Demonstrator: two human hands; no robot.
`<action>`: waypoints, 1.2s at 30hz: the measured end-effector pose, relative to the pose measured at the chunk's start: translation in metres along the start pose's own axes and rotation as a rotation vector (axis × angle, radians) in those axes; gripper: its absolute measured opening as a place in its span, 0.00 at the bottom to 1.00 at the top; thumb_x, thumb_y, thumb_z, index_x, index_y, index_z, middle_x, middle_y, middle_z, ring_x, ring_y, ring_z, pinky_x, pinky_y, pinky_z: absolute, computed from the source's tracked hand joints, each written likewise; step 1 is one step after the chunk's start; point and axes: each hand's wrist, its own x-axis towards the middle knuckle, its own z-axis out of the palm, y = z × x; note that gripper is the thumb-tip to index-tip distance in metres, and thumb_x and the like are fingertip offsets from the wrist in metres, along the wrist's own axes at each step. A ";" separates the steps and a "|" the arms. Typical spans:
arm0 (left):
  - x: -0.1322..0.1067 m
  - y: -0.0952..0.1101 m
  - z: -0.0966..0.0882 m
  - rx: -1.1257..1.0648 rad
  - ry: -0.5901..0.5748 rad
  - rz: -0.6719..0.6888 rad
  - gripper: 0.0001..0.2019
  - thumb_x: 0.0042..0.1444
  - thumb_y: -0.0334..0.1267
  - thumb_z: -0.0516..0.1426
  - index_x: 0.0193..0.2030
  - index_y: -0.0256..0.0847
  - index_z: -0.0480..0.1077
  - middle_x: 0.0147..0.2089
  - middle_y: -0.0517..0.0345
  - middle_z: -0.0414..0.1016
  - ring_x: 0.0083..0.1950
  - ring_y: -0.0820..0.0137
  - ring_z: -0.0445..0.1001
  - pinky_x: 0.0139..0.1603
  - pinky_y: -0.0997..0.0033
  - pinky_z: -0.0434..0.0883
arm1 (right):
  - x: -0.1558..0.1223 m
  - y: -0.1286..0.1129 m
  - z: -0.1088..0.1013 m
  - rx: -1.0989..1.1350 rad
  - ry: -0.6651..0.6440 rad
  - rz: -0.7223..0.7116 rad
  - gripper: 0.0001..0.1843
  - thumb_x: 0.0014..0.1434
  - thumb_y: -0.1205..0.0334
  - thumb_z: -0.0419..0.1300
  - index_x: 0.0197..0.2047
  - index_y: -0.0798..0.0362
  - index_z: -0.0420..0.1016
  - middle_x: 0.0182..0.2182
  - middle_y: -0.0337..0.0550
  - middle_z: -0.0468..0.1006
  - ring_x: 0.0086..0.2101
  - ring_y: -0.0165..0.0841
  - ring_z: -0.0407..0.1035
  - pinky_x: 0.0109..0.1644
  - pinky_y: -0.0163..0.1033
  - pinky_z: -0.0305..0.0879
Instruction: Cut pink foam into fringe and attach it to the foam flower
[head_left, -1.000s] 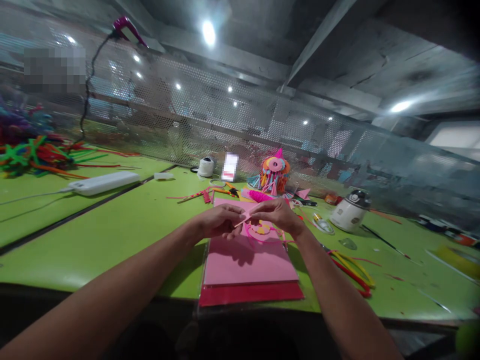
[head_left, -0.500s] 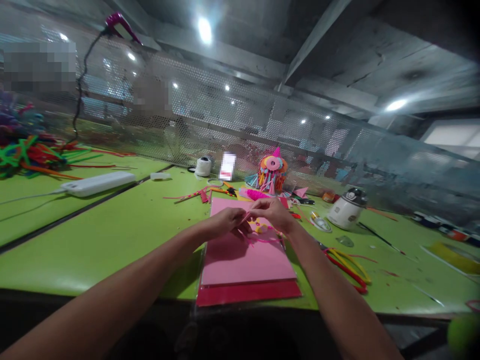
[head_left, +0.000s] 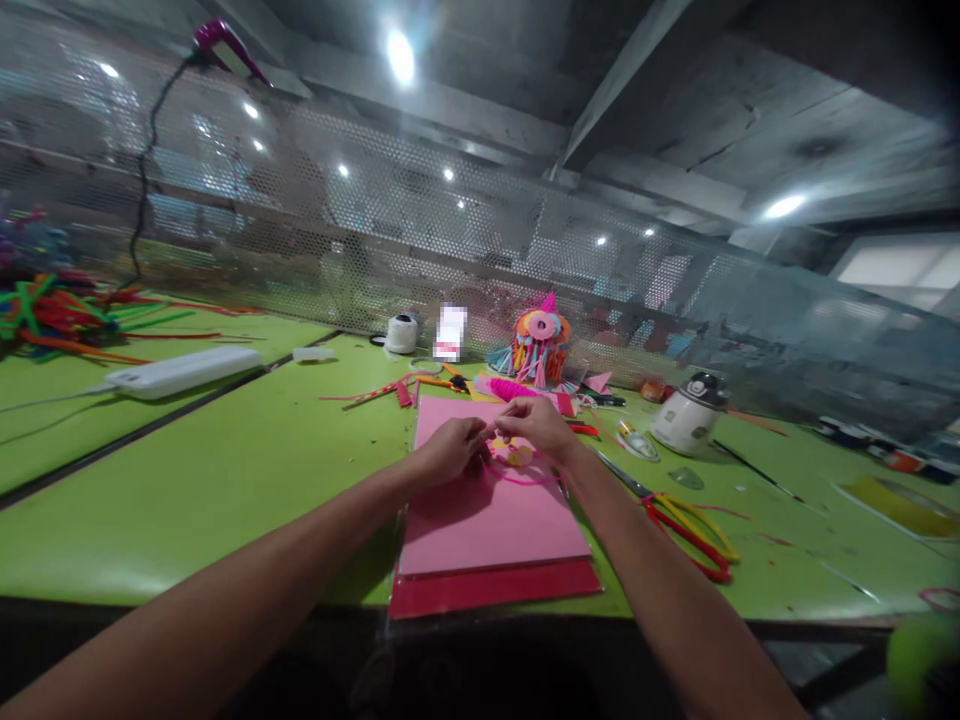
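My left hand [head_left: 454,450] and my right hand [head_left: 534,425] meet over a stack of pink paper [head_left: 491,530], their fingertips pinched close together. A thin pink cord [head_left: 529,482] curves across the paper from under the left fingers toward the right wrist. What sits right between the fingertips looks pink and thin, and is mostly covered by the fingers. Just below my right hand lies a small yellow piece [head_left: 512,452] with pink on it. Under the pink paper a red sheet [head_left: 495,590] sticks out at the front, in a clear sleeve.
Scissors [head_left: 694,540] with red and yellow handles lie beside my right forearm. Behind the paper stand a tasselled paper ornament [head_left: 541,345] and a white thread spool [head_left: 402,334]. A white pot [head_left: 688,415] is at right. A power strip [head_left: 184,372] and pipe cleaners [head_left: 60,320] lie left.
My hands have drawn slightly closer at the fingertips, and the pink strand between them shows less. The view has shifted a little, with more of the scissors showing.
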 end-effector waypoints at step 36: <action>-0.001 0.009 0.004 -0.149 0.031 0.055 0.15 0.56 0.50 0.49 0.28 0.40 0.59 0.12 0.73 0.49 0.11 0.80 0.48 0.13 0.79 0.48 | -0.001 0.004 0.014 0.274 0.034 0.082 0.16 0.42 0.56 0.66 0.20 0.56 0.65 0.12 0.30 0.62 0.13 0.19 0.51 0.15 0.27 0.43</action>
